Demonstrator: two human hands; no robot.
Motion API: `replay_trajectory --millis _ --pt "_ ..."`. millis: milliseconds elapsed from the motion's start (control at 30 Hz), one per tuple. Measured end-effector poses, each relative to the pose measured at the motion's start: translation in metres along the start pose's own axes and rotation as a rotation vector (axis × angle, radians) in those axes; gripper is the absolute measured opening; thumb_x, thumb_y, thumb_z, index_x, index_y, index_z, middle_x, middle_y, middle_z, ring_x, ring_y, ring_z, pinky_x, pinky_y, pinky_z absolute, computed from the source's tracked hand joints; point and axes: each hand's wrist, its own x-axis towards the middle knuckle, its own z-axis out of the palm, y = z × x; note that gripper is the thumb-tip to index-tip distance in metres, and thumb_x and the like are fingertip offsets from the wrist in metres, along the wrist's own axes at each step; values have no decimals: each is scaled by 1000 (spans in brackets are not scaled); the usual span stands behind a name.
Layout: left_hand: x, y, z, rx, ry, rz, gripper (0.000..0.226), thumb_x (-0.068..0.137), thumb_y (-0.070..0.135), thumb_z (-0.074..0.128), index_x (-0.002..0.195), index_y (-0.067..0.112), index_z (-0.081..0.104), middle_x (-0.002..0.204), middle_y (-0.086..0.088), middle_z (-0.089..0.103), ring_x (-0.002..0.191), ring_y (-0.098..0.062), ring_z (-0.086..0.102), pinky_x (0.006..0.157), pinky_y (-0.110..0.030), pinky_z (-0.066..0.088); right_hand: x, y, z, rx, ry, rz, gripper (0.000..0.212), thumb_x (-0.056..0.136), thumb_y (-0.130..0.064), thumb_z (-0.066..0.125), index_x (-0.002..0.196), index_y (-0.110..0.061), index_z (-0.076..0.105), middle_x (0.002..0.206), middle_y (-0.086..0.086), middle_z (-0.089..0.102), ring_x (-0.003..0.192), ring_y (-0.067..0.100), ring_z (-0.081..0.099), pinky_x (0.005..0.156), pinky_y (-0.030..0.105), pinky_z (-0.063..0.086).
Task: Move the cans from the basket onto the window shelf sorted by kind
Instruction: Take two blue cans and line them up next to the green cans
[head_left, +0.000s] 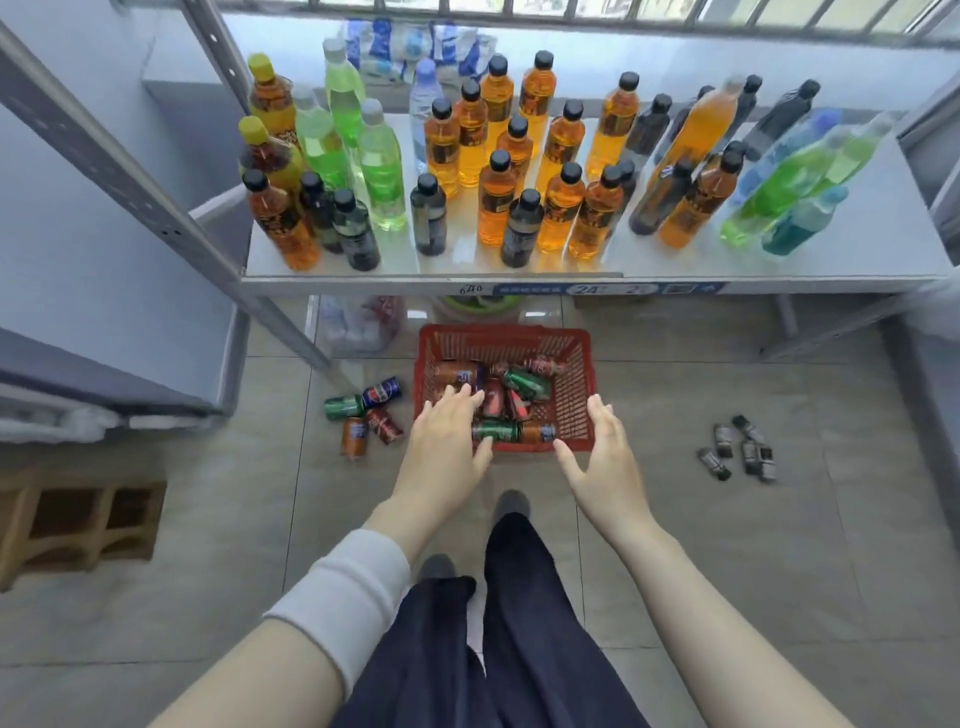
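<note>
Cans (524, 382) jumbled in red basket (571, 395) on floor. Left hand (447, 436), right hand (597, 460) at its near rim; each grip spread open, empty. Risk: bottles (497, 202) crowd window shelf (857, 244); a placed can may topple one.

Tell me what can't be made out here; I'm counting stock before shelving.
Head view:
- Cans in the red basket: the left hand covers part of the pile, so no full count.
- Their labels: too small and blurred to read.
- Small dark items on the floor: too small to identify.
- Bag under the shelf: partly hidden by the shelf edge; contents unclear.
- Blue-white packs at the back: blurred, behind bottles.
</note>
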Motion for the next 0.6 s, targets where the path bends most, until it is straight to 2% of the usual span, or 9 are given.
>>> replay_trajectory --millis 267,433,533,600 --pt "68 -37 98 -56 -161 -203 53 94 24 48 143 16 30 151 -1 29 143 -15 17 116 -31 8 101 83 35 -109 -210 92 68 91 -30 56 147 -12 21 154 1 23 144 14 10 114 30 17" --pt "122 -91 179 -103 -227 -322 55 92 22 52 143 17 32 151 -1 30 142 -17 20 117 -33 15 182 148 96 -161 -257 163 69 90 -29 58 146 -10 23 152 6 27 142 18 19 114 32 20" --pt "168 -146 246 -28 -286 -300 54 89 21 55 140 15 37 143 -3 40 135 -21 32 112 -34 23 242 208 159 -220 -285 176 70 87 -24 62 144 -6 26 147 12 34 137 25 29 111 33 23" --pt "206 -191 295 82 -275 -224 53 85 19 60 135 10 43 132 -11 50 123 -29 45 103 -38 33 289 250 203 -273 -278 149 69 86 -19 63 143 -4 27 147 15 34 137 28 30 111 33 23"
